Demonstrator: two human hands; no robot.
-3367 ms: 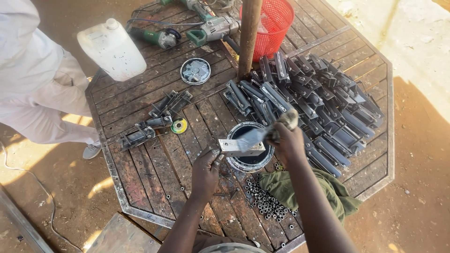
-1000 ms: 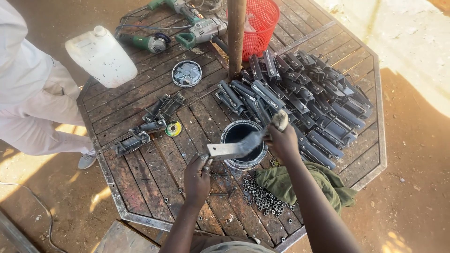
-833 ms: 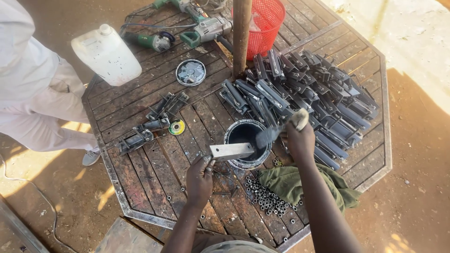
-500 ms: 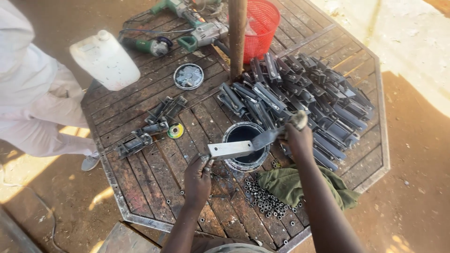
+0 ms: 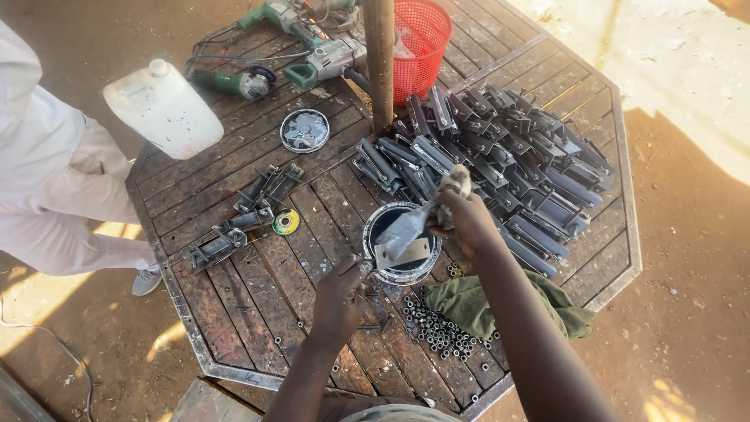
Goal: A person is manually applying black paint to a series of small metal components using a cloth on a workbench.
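Two bare hands work over a round paint tin [image 5: 383, 223] near the middle of an eight-sided slatted counter [image 5: 234, 312]. The right hand [image 5: 469, 223] is clenched on the handle of a brush [image 5: 406, 227], whose head lies on a flat metal piece [image 5: 405, 254] held over the tin's mouth. The left hand [image 5: 340, 301] has its grip closed at the near end of that piece, though just how the fingers pinch it I cannot tell. The piece looks stiff and fairly light, likely slick where wet, so a hold on its dry near end seems safest; its edges may be sharp. Just right of the tin lies a crumpled green cloth [image 5: 469, 301], and in front of it a scatter of small nuts [image 5: 437, 332]. Beyond the right hand a big heap of dark metal brackets [image 5: 516, 172] covers the far side, next to an upright post [image 5: 380, 62] and a red basket [image 5: 422, 39]. To the left lie a few more brackets [image 5: 242, 219], a small yellow disc [image 5: 285, 223], a round lid [image 5: 305, 129], green power tools [image 5: 297, 47] and a white jug [image 5: 164, 109]; another person in light clothes [image 5: 55, 172] stands at the left edge
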